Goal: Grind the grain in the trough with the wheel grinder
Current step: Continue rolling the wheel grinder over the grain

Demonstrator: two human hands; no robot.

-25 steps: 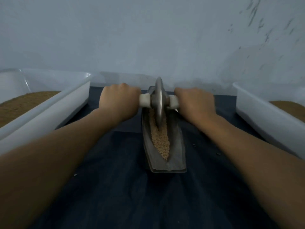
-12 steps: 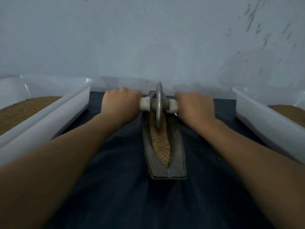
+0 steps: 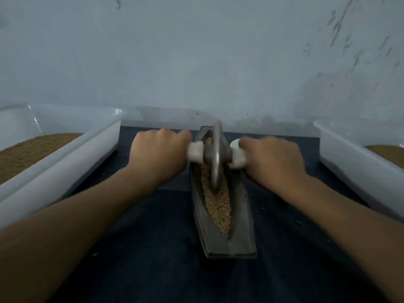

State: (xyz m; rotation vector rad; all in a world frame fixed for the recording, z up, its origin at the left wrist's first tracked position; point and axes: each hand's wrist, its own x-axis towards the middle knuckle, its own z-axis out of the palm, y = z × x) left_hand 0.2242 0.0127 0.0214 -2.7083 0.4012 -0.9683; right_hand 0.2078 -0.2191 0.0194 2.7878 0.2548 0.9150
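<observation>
While gripped between each hand [image 3: 160, 154], wheel grinder [image 3: 216, 156] upright in trough [image 3: 240, 226].

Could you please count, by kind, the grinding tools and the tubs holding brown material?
Filled tubs: 2
Trough: 1
Wheel grinder: 1
Total: 4

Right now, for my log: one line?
left hand: grips left handle | right hand: grips right handle | wheel grinder: in trough, on grain
</observation>
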